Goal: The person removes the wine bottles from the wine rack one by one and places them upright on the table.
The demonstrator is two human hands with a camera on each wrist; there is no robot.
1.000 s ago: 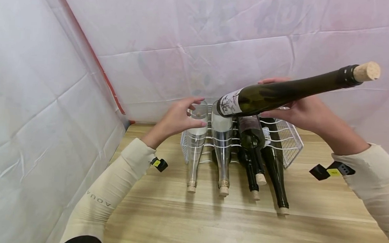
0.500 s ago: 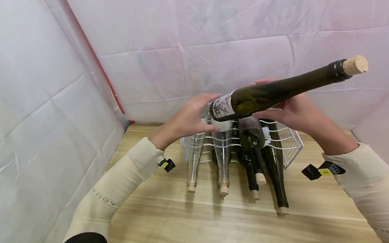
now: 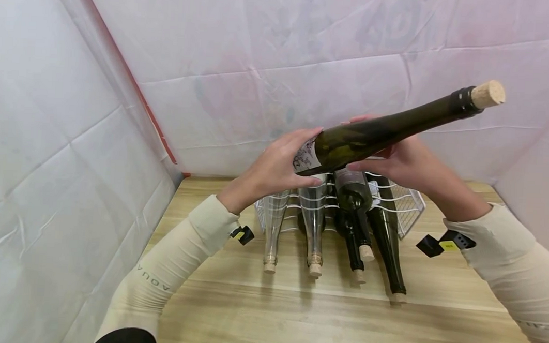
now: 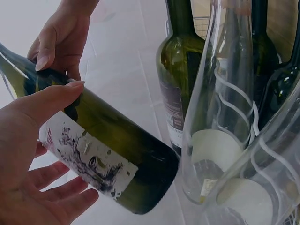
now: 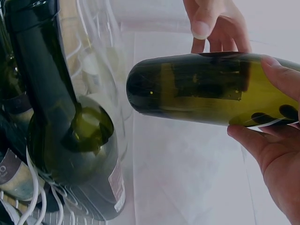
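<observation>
A wood-grained desk (image 3: 331,325) is enclosed behind and at the left by pale, creased sheeting (image 3: 262,46), its corner marked by a red strip (image 3: 164,141). On the desk is set a white wire rack (image 3: 411,208), in which two clear bottles (image 3: 315,215) and at least three dark bottles (image 3: 388,245) are laid, all stopped with corks (image 3: 315,270). Above the rack a green bottle (image 3: 388,130) is held tilted, neck up to the right, by the right hand (image 3: 407,160); its base end is surrounded by the widely spread left hand (image 3: 284,164), contact being unclear.
</observation>
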